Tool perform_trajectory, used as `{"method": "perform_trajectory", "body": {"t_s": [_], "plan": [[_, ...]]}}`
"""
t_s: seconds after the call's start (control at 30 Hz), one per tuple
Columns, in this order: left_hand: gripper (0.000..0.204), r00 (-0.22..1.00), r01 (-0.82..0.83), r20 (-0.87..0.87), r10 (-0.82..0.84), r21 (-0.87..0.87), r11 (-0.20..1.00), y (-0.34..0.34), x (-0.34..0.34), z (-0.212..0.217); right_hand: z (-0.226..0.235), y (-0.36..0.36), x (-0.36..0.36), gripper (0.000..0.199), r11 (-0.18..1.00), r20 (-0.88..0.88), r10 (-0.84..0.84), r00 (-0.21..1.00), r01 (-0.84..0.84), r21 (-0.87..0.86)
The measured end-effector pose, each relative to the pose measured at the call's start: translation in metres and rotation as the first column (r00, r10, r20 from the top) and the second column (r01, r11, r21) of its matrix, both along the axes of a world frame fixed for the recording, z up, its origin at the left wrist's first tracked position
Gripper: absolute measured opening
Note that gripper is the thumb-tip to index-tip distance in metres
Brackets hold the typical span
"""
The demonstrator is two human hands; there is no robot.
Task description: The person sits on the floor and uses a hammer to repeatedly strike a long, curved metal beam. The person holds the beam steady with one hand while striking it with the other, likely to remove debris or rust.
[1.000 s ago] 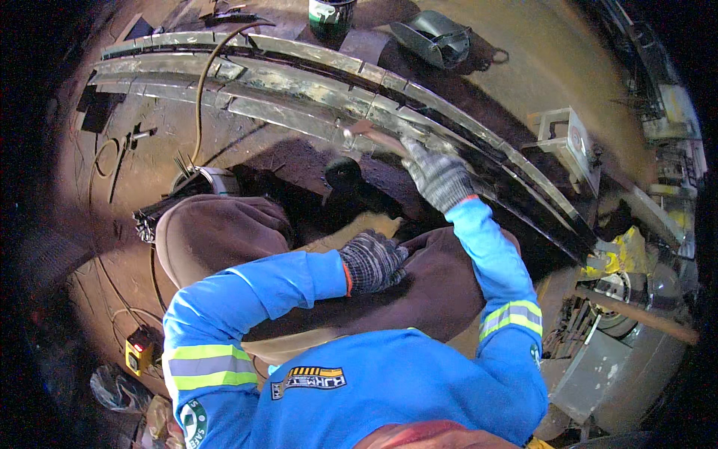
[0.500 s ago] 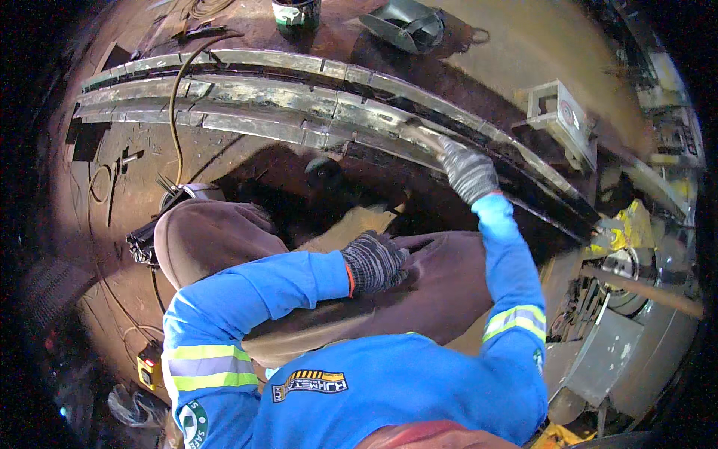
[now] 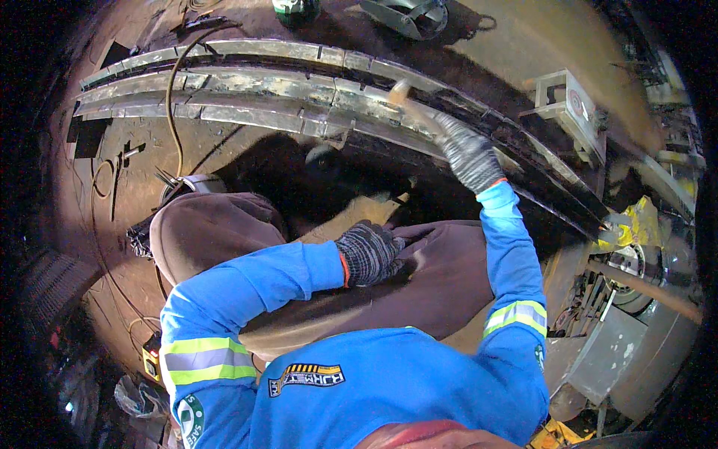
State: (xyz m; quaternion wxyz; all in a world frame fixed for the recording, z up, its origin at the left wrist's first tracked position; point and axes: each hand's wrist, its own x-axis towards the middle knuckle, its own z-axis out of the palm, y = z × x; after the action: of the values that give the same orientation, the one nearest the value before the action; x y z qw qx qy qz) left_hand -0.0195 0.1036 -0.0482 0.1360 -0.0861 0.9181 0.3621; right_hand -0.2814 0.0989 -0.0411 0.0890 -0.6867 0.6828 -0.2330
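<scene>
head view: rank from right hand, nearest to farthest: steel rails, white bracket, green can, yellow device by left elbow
From the right hand:
1. Steel rails, directly under it.
2. White bracket, to its right.
3. Green can, top edge, left of it.
4. Yellow device, far lower left.

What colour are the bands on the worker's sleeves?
Yellow-green with a grey strip through the middle, on blue sleeves; seen in the head view.

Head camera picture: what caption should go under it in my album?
A gloved right hand works a light-tipped tool on long curved steel beams, left hand resting on the knee.
</scene>
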Motion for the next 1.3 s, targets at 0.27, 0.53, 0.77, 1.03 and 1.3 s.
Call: {"method": "perform_trajectory", "body": {"t_s": [0.27, 0.53, 0.77, 1.03, 1.3], "plan": [[0.051, 0.971, -0.062, -0.235, 0.049, -0.050, 0.997, -0.004, 0.009, 0.003, -0.008, -0.007, 0.001, 0.040, 1.000, 0.124, -0.010, 0.992, 0.006, 0.030], [0.046, 0.968, -0.031, -0.252, -0.003, -0.131, 0.991, -0.008, 0.020, -0.007, -0.007, -0.010, -0.002, 0.037, 0.987, 0.043, -0.022, 0.999, 0.015, 0.160], [0.047, 0.993, 0.109, 0.033, -0.111, 0.040, 0.993, -0.017, 0.006, 0.036, 0.019, 0.027, -0.007, 0.037, 0.973, -0.068, -0.072, 0.995, 0.085, 0.215], [0.053, 0.872, -0.299, -0.167, 0.459, 0.561, 0.772, -0.050, -0.013, 0.033, 0.007, 0.067, 0.118, 0.022, 0.792, 0.700, -0.519, 0.491, 0.583, 0.180], [0.038, 0.846, -0.298, -0.087, 0.525, 0.741, 0.603, -0.062, 0.003, 0.008, -0.004, 0.034, 0.139, 0.034, 0.837, 0.943, -0.317, 0.106, 0.498, 0.225]]}}
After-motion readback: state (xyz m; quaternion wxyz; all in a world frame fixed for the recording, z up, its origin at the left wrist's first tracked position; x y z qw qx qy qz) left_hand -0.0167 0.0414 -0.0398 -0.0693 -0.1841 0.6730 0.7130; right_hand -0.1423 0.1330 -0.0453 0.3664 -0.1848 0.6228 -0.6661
